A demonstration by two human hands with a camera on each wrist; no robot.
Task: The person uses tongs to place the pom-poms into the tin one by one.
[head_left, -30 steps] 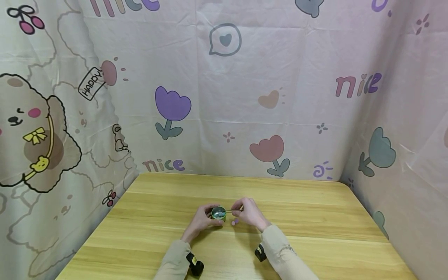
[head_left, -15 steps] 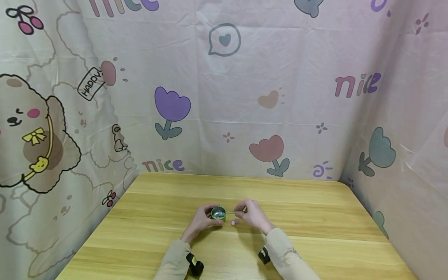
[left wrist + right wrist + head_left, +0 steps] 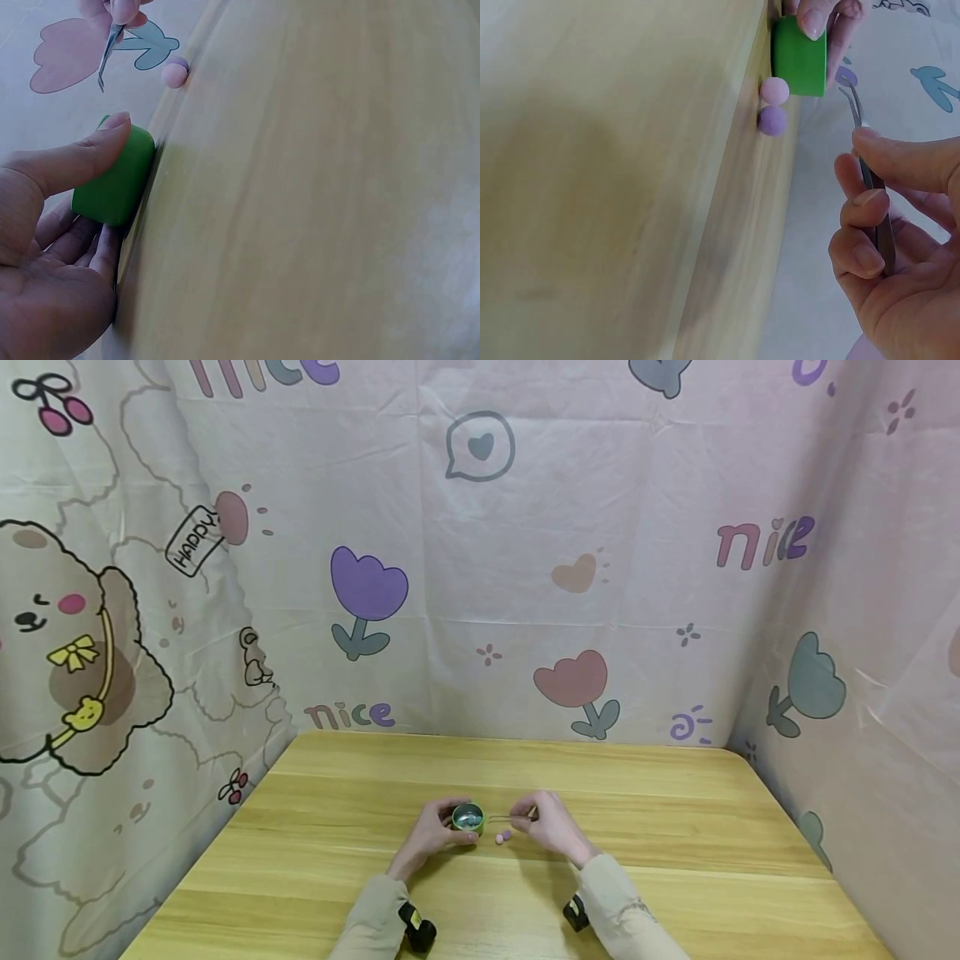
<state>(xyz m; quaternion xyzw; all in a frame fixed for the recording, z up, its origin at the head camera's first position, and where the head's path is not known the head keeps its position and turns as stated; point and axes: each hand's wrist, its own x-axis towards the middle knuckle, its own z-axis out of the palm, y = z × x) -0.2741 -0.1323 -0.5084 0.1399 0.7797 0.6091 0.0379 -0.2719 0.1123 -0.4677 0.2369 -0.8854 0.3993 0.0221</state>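
- Two hands meet near the middle of the wooden tabletop [image 3: 675, 827], seen from the head view with a cartoon-printed cloth [image 3: 525, 568] hung behind and to both sides.
- Left hand [image 3: 431, 831]: its fingers are curled round a small green tin [image 3: 468, 819] that stands upright on the tabletop; the head view shows the tin's open top with a shiny inside, which neither wrist view reveals.
- From the left wrist view the thumb lies across the tin's green wall [image 3: 116, 180] and the other fingers [image 3: 82, 236] cup it from beneath, a grasp the head view shows only as a blur of knuckles.
- Just right of the tin, two small balls lie on the tabletop, touching each other: a pink ball [image 3: 774, 91] nearer the tin and a purple ball [image 3: 772, 120] beside it. The head view merges them into one pinkish speck [image 3: 502, 837].
- Right hand [image 3: 551, 822]: thumb and fingers pinch a pair of slim metal tweezers [image 3: 870, 172], tips pointed toward the tin and raised off the tabletop, apart from both balls.
- Whether the tweezer tips carry anything cannot be told in any view.
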